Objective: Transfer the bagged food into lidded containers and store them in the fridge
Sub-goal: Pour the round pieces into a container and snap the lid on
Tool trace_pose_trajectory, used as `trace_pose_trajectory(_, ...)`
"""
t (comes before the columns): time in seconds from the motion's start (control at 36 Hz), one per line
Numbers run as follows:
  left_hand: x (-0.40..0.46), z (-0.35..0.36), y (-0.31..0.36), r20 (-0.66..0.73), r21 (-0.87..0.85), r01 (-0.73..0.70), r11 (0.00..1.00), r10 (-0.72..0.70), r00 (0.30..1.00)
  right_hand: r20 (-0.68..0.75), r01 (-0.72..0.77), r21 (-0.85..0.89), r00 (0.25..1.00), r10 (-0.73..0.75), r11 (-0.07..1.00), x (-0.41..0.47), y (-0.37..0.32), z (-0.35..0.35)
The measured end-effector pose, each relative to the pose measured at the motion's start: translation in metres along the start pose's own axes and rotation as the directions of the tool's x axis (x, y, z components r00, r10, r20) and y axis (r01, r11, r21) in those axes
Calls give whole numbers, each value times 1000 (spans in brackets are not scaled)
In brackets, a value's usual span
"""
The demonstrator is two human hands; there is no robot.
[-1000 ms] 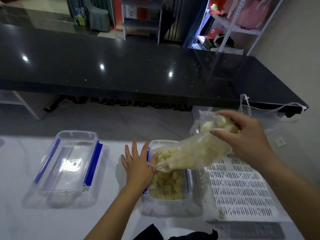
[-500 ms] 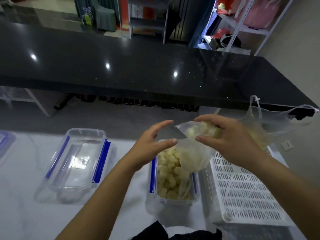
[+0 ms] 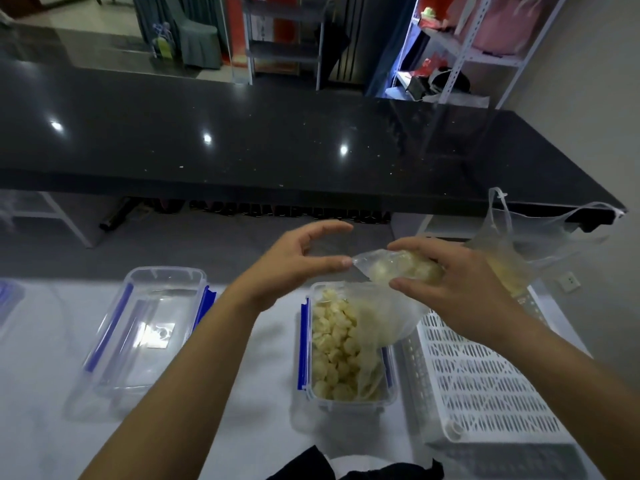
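While the right hand point(image 3: 460, 289) curls its fingers and thumb around the upper end of a clear plastic bag point(image 3: 391, 299), the bag's open lower part droops down into the clear container point(image 3: 346, 348) right underneath it. There's still a clump of pale yellow food pieces point(image 3: 408, 268) up inside the bag, under the right fingers. The left hand point(image 3: 294, 261) is just beside the bag's pointed corner, thumb tip right at it, index finger arched above with a gap between them. I honestly can't tell if the thumb is touching the plastic or just short of it, but it isn't gripping anything.

The container has blue clips on its long sides and is pretty well filled with the same pale chunks point(image 3: 332, 348). It sits on a white table point(image 3: 242, 393). To its left, well apart, there's a second clear container with blue clips point(image 3: 145, 337), nothing in it but a small label. Just to the right of the filled one is a white slotted tray point(image 3: 485, 375). Behind the right hand another thin plastic bag point(image 3: 512, 251) with yellowish stuff in it sits by the tray's far end. A black glossy counter point(image 3: 242, 143) runs across the back.
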State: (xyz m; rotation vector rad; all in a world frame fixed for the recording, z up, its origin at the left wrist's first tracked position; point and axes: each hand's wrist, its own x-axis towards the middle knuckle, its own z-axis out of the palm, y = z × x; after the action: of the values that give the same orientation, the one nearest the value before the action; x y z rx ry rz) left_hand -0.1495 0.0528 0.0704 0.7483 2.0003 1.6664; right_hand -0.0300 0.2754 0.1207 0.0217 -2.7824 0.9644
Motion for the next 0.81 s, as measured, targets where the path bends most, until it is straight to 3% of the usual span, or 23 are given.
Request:
trace_pose_trajectory(0.08,-1,22,-4,-37,38,43,998,-42,998,-3,9,-16,1000,-9,1000,0,-2,1)
trace_pose_trajectory(0.17,3,27,-2,-205,-103,-3,995,-18,979,-2,8,-10,1000,-8,1000,1,-3,3)
trace_pose_trajectory(0.25,3,11,6,-270,-173,-100,980,50,962,8,5,-52,1000,-5,999,0,-1,4)
trace_pose_trajectory(0.33,2,2,14,-265,-159,-155,975,110,958,41,7,-88,999,-4,996,-3,1,6)
trace_pose_trajectory(0.53,-3,7,3,-261,-191,-155,969,102,960,83,-3,-113,996,13,994,-6,9,9)
trace_pose_trajectory(0.69,-4,5,-3,-302,-248,-148,957,68,951,157,-132,10,979,129,991,-13,29,12)
trace_pose_trajectory(0.81,-6,5,-5,-297,-240,-128,962,53,953,103,-196,84,977,187,977,-22,41,13)
